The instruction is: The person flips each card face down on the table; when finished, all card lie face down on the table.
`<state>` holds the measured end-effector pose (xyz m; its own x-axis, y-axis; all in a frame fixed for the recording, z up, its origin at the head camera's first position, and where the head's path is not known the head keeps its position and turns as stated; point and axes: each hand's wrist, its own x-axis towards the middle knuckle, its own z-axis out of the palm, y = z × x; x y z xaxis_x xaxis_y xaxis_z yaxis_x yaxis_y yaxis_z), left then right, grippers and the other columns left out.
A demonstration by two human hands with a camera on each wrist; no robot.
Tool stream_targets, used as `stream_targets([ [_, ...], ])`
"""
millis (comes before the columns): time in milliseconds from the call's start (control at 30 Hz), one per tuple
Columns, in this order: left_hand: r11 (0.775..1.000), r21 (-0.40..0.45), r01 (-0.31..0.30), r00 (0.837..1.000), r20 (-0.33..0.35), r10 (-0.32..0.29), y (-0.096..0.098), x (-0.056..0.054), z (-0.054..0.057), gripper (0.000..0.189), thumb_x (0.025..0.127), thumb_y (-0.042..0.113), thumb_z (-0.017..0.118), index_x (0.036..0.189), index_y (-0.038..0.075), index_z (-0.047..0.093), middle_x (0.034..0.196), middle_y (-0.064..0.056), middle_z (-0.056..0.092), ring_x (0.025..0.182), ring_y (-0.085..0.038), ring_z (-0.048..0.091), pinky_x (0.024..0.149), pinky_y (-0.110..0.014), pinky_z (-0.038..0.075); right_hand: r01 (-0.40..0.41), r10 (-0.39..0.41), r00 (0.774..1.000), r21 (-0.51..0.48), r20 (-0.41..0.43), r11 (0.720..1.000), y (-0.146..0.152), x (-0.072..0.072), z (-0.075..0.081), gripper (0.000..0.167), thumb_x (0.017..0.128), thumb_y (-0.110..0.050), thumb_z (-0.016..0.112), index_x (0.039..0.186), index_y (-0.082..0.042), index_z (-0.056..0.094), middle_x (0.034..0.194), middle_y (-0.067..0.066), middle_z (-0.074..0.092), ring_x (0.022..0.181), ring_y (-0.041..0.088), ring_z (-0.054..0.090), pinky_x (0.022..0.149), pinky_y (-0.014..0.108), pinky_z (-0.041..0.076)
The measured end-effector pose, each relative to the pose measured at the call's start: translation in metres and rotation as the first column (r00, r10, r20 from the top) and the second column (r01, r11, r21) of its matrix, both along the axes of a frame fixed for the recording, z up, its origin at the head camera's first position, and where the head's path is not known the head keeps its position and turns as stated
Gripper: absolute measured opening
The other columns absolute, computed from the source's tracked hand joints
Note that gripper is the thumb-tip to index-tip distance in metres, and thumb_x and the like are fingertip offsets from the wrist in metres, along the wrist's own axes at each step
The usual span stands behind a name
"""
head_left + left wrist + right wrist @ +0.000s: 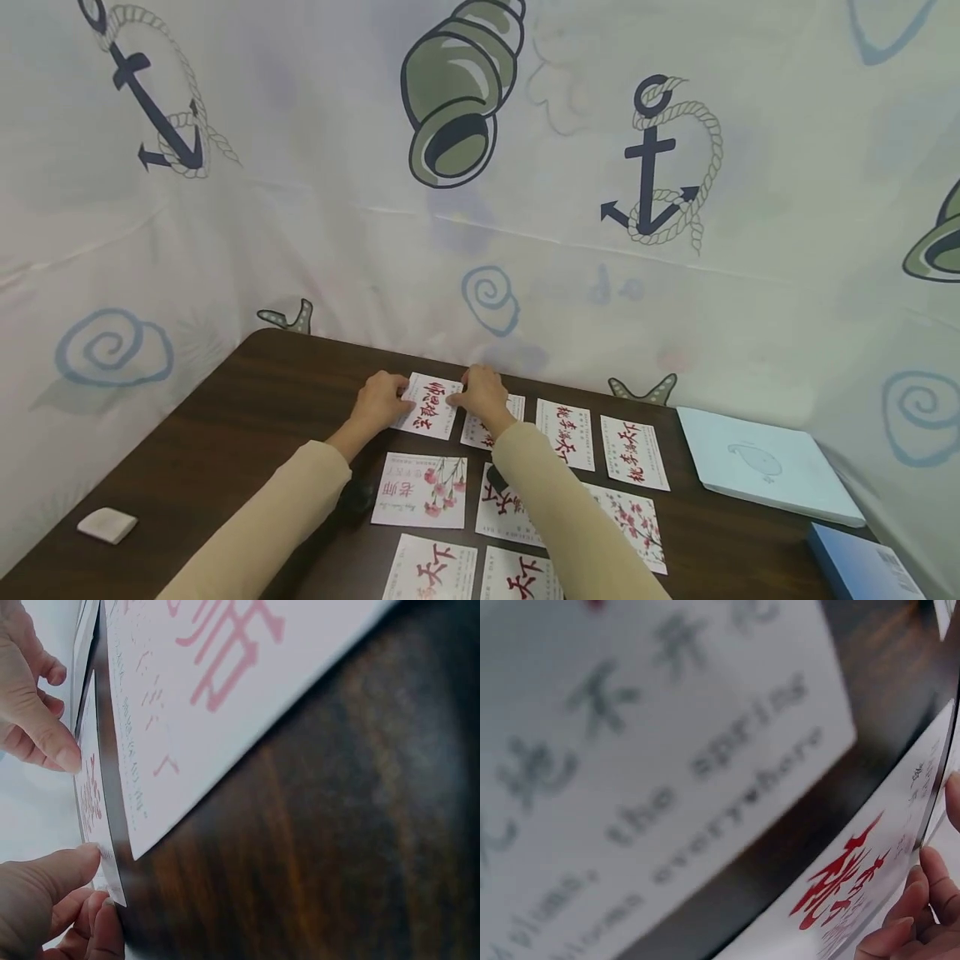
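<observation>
Both hands are at a white card (429,406) with red brush-style characters, at the left end of the back row on the dark table. My left hand (381,400) pinches its left side; in the left wrist view the thumb (88,859) lies on the card's face with curled fingers at its edge. At the card's right side, my right hand (483,396) holds the edge, thumb towards the left hand. This hand partly covers the neighbouring card (516,407). In the right wrist view, curled fingers (911,900) show beside a card with red characters (840,885).
More cards lie in rows: two back-row cards (566,433) (634,452), a pink-flower card (420,490), a blossom card (633,525), and several nearer ones. A white eraser-like block (107,525) sits left. A pale blue flat box (765,462) and blue box (862,567) stand right, before a printed curtain (337,208).
</observation>
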<state>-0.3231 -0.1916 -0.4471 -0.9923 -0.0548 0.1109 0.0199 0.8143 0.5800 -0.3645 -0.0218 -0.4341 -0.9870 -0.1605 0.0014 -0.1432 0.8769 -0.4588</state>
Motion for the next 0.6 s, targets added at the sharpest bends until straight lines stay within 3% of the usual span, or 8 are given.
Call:
stream_targets([
  [200,1.000,-0.004,-0.003,1.000,0.005,0.003,-0.0006,-0.0001,0.0020,0.039,0.080,0.011,0.073,0.114,-0.006,0.063,0.099,-0.017,0.057,0.086,-0.026,0.053,0.079,-0.043,0.046,0.009,-0.008,1.000,-0.037,0.013,0.999,-0.0011,-0.0013,0.0037,0.040,0.073,-0.027,0.081,0.097,-0.007,0.056,0.094,0.006,0.054,0.086,0.023,0.050,0.075,0.040,0.044],
  [400,1.000,0.016,0.003,1.000,0.002,-0.003,-0.0006,-0.0036,0.0024,0.039,0.078,0.011,0.073,0.111,-0.006,0.062,0.099,-0.018,0.057,0.087,-0.027,0.052,0.078,-0.044,0.046,-0.010,0.004,0.999,-0.155,-0.042,0.988,0.0018,0.0012,0.0026,0.032,0.077,-0.015,0.077,0.091,-0.009,0.049,0.078,0.003,0.052,0.067,0.019,0.046,0.062,0.032,0.037],
  [600,0.996,0.076,-0.055,0.998,0.027,0.054,-0.0033,-0.0059,0.0073,0.036,0.075,0.008,0.075,0.105,-0.003,0.059,0.096,-0.016,0.062,0.087,-0.028,0.058,0.078,-0.044,0.047,-0.006,-0.009,0.997,-0.205,-0.074,0.979,-0.0022,0.0045,0.0000,0.028,0.078,-0.012,0.076,0.089,-0.009,0.050,0.073,0.001,0.049,0.062,0.017,0.045,0.055,0.028,0.033],
])
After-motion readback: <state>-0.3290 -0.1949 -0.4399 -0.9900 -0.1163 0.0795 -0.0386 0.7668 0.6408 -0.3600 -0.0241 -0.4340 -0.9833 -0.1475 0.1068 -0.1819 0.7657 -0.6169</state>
